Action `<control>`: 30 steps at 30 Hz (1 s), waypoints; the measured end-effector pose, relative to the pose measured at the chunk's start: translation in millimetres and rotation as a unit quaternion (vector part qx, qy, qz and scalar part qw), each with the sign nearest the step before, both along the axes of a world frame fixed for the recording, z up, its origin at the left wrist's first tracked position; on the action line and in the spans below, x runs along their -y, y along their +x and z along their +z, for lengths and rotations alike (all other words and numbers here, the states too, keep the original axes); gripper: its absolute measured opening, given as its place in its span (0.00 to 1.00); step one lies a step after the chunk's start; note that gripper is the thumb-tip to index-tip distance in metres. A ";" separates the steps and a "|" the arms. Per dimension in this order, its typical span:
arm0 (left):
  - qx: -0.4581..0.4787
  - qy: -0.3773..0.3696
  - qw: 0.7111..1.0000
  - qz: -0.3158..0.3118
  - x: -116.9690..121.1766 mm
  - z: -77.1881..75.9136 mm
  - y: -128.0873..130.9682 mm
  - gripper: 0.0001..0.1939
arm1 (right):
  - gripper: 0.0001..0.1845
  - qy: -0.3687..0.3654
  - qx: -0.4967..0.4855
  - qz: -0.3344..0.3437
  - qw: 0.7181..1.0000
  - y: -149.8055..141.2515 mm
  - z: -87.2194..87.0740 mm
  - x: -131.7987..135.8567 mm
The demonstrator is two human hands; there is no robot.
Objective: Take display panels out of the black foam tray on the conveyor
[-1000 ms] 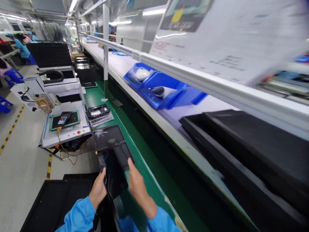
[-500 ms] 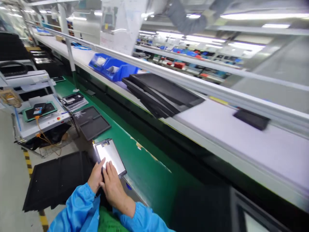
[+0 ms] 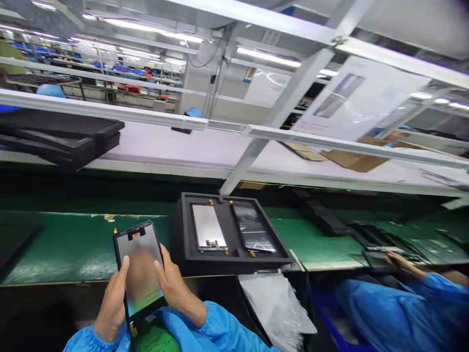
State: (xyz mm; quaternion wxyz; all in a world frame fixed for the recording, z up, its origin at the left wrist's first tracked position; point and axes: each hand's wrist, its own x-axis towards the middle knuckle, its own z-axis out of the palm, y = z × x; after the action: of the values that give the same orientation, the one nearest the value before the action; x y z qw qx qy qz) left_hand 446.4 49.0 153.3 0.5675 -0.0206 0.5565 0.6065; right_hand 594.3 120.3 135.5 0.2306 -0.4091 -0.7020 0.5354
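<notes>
Between my two hands is a display panel with a mirror-like back, dark edges and small orange flex tabs. My left hand grips its left edge, thumb lying on the shiny face. On the right edge my right hand closes round it, thumb over the rim; the other fingers are mostly hidden behind. To the right, a black foam tray rests on the green bench. One slot holds a silver-backed panel, the other a dark glossy panel.
Black trays are stacked on the white shelf behind the bench. Clear plastic bags lie below the foam tray. A co-worker's hand and blue sleeve are at the right, near dark panels. A metal post rises behind the tray.
The view has swung right, bringing the foam tray and co-worker into sight. My right hand has moved from the panel's face to its right edge, and the panel is now tilted up towards me.
</notes>
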 end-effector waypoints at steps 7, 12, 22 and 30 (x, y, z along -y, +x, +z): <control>0.008 -0.003 0.992 -0.124 -68.8 19.8 104.6 0.19 | 0.29 0.005 -0.054 -0.113 0.992 121.4 20.7 -37.3; 0.045 0.014 0.989 -0.139 -81.4 13.1 139.8 0.19 | 0.20 -0.006 -0.031 -0.146 0.989 166.5 10.5 -58.6; -0.003 -0.028 0.998 -0.060 -78.8 14.5 137.8 0.22 | 0.23 -0.079 -0.103 -0.223 0.966 248.8 16.6 -112.0; -0.069 -0.095 0.993 0.028 -41.8 11.5 72.0 0.24 | 0.23 0.207 0.141 -0.230 0.940 246.7 70.6 -139.7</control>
State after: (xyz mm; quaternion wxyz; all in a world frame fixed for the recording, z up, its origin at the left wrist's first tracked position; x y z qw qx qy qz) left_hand 518.5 90.8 164.8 0.5058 -0.0476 0.6487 0.5666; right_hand 840.9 260.0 206.1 0.3258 -0.5740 -0.7094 0.2471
